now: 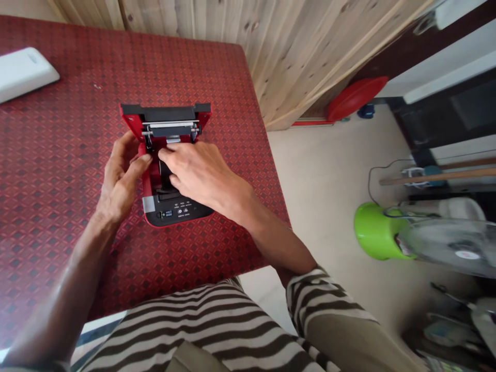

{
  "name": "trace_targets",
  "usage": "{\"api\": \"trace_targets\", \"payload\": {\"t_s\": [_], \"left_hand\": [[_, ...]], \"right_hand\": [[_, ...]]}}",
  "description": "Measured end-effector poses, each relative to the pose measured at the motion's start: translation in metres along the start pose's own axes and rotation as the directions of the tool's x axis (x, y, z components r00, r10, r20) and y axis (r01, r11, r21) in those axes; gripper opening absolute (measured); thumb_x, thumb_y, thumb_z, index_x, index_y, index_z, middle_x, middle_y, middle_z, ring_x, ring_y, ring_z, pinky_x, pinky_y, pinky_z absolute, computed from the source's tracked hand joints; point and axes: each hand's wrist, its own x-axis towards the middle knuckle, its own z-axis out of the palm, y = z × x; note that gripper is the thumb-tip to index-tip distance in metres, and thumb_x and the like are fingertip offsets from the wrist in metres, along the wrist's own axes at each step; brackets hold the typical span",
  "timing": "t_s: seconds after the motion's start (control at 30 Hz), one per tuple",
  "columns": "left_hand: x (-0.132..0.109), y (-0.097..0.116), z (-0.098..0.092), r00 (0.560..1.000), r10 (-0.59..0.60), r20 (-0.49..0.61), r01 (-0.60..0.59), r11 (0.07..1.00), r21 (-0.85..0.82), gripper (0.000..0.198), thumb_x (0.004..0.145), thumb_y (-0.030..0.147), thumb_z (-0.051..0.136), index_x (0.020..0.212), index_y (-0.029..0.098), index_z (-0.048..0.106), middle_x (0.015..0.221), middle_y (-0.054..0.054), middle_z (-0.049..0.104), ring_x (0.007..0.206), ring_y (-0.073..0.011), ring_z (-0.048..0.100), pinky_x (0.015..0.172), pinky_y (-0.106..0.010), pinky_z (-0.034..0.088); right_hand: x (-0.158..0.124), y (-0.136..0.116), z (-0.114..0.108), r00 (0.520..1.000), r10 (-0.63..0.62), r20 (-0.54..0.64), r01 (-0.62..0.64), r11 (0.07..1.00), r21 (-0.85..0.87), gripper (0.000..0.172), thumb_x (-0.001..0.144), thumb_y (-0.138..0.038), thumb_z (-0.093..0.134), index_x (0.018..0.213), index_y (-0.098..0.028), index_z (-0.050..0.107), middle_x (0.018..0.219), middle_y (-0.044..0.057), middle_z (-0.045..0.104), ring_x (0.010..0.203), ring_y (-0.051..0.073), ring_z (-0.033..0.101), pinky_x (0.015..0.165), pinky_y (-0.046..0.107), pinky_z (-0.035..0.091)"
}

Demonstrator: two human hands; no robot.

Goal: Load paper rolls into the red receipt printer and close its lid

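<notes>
A small red and black printer (170, 209) sits on the red patterned tablecloth (77, 103), its lid (165, 111) swung open and standing at the far side. My left hand (122, 175) rests against the printer's left side, thumb touching its red edge, fingers loosely curled. My right hand (197, 173) lies flat over the open paper bay, fingers stretched toward the left and the fingertips reaching inside under the roller bar. What lies beneath the right palm is hidden.
A white flat device (23, 72) lies at the table's far left. The table's right edge runs by a wooden plank wall (294, 46). On the floor to the right stand a green-based fan (387, 232), a red lid (356, 95) and dark furniture.
</notes>
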Motion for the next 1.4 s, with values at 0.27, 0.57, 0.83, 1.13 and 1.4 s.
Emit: {"api": "trace_targets", "payload": {"t_s": [0.27,0.57,0.83,1.13,1.4], "left_hand": [[0.005,0.000,0.002,0.987,-0.157,0.038,0.152,0.982,0.110,0.045,0.082,0.040,0.072,0.125,0.026,0.064,0.105,-0.002,0.070,0.089,-0.0166,0.062,0.079,-0.029,0.050],[0.006,0.013,-0.004,0.984,-0.168,0.064,0.144,0.949,0.281,0.017,0.083,0.037,0.065,0.085,0.020,0.063,0.070,0.003,0.051,0.060,-0.0104,0.041,0.055,-0.026,0.034],[0.009,0.021,-0.004,0.990,-0.134,0.033,0.108,0.903,0.415,0.021,0.082,0.036,0.062,0.069,0.021,0.055,0.060,0.004,0.045,0.056,-0.0116,0.035,0.052,-0.029,0.027],[0.004,0.017,-0.006,0.993,-0.117,0.006,0.100,0.877,0.471,0.021,0.081,0.039,0.062,0.069,0.022,0.058,0.057,0.004,0.045,0.055,-0.0128,0.036,0.052,-0.031,0.026],[0.003,0.019,-0.009,0.994,-0.094,0.053,0.058,0.880,0.471,0.019,0.082,0.036,0.062,0.069,0.022,0.057,0.058,0.004,0.044,0.054,-0.0121,0.033,0.052,-0.032,0.026]], "right_hand": [[-0.057,0.039,-0.009,0.854,0.129,-0.505,0.153,0.864,0.480,0.025,0.088,-0.023,0.075,0.112,-0.017,0.071,0.100,0.000,0.073,0.066,0.009,0.060,0.059,0.025,0.050],[-0.018,0.119,0.084,0.713,0.573,-0.404,0.093,0.494,0.864,0.033,0.077,-0.045,0.080,0.102,-0.024,0.071,0.094,-0.002,0.072,0.073,0.013,0.060,0.073,0.030,0.054],[-0.013,0.104,0.094,0.800,0.520,-0.298,-0.015,0.515,0.857,0.027,0.080,-0.033,0.075,0.102,-0.022,0.066,0.099,0.000,0.075,0.081,0.015,0.067,0.080,0.031,0.055],[-0.075,0.105,0.079,0.826,0.460,-0.326,-0.047,0.633,0.773,0.029,0.087,-0.015,0.057,0.115,-0.018,0.065,0.115,0.007,0.073,0.093,0.015,0.069,0.084,0.032,0.055],[-0.101,0.074,0.092,0.886,0.374,-0.273,-0.062,0.680,0.730,0.035,0.082,-0.022,0.077,0.116,-0.018,0.069,0.111,0.005,0.074,0.096,0.017,0.066,0.091,0.036,0.051]]}}
